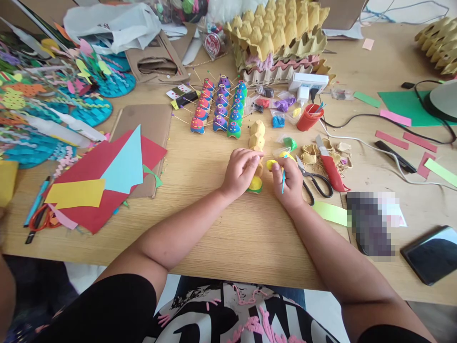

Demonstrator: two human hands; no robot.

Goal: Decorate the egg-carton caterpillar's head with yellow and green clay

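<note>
My left hand [240, 174] rests over the middle of a strip of egg-carton cups [257, 136], its fingers bent together; what they hold, if anything, is hidden. The strip's nearest cup [255, 184] is covered in yellow and green. Just right of the strip, my right hand [290, 181] pinches a yellow lump [272, 164] between thumb and finger. A thin blue tool [283, 180] sticks out of the same hand. Behind its fingers more yellow material shows. Three painted caterpillar-like strips, red [202, 105], purple [221, 105] and blue-green [236, 112], stand farther back.
Black scissors [321, 183] and a red-handled knife [332, 169] lie right of my right hand. Beyond are a red cup [310, 117], a power strip [309, 82] and stacked egg trays [274, 33]. Coloured sheets [107, 166] cover the left, and a black phone-like object [432, 255] the right.
</note>
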